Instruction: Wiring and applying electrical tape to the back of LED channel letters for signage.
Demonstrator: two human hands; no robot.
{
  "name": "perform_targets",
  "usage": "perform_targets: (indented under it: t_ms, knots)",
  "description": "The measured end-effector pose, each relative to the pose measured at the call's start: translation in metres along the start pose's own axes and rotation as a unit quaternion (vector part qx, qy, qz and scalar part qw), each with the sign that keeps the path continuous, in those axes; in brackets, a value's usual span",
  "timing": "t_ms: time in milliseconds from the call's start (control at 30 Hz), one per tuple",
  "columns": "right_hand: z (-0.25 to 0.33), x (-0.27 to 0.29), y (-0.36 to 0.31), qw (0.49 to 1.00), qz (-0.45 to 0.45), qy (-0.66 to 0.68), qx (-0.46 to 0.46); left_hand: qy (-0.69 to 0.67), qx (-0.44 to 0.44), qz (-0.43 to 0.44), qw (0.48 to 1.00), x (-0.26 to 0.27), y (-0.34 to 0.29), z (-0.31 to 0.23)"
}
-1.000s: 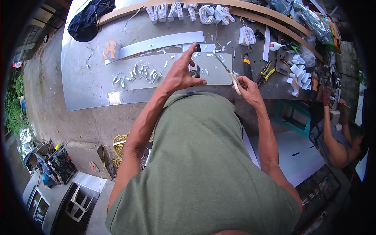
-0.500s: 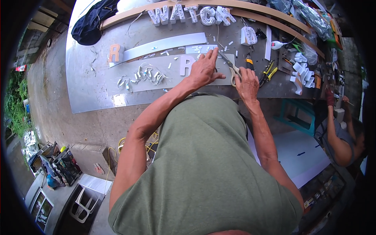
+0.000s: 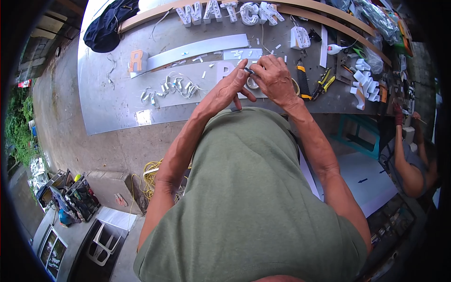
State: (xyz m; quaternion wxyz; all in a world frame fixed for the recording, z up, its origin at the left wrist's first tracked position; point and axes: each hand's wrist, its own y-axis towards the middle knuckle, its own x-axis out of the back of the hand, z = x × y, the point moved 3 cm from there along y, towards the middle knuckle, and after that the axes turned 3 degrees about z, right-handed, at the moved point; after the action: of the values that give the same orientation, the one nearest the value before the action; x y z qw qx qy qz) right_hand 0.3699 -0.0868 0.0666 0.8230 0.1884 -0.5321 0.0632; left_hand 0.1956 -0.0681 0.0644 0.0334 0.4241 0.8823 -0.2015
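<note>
In front of my shirt both hands meet above the grey workbench (image 3: 105, 105). My right hand (image 3: 277, 82) is closed, pinching a small dark-and-white piece (image 3: 248, 70) too tiny to name. The thumb and a fingertip of my left hand (image 3: 225, 91) meet that piece from the left, its lower fingers hanging loose. Under the hands lies a white letter (image 3: 223, 70), partly covered. A pale ring (image 3: 252, 83) shows between the hands. Beside my right hand a cream scissors handle (image 3: 296, 87) is visible; the rest is hidden. Several white strips (image 3: 242, 53) lie just beyond.
Wired light modules (image 3: 174, 84) lie to the left, near an orange-faced letter (image 3: 137, 61). White block letters (image 3: 229, 13) stand at the back. Right are a yellow-and-black cutter (image 3: 303, 80), pliers (image 3: 324, 83) and white shaped pieces (image 3: 365, 82). A co-worker (image 3: 406, 164) is at far right.
My right hand has left the scissors and moved left and up to pinch the small piece. My left hand has drawn back from the white strips and turned toward it.
</note>
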Motion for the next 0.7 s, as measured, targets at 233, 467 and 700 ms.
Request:
perform_targets:
  t_ms: [233, 467, 700]
  knots:
    - [-0.002, -0.002, -0.010, 0.997, 0.039, 0.009, 0.063, 0.004, 0.010, -0.001, 1.000, -0.005, -0.006, 0.005]
    - [-0.010, -0.009, -0.028, 0.950, 0.055, 0.268, -0.151, 0.364, 0.075, -0.205, 0.905, 0.043, -0.022, 0.019]
    - [-0.044, -0.018, -0.061, 0.711, -0.003, 0.588, -0.385, 0.341, -0.008, -0.353, 0.871, 0.147, -0.082, 0.025]
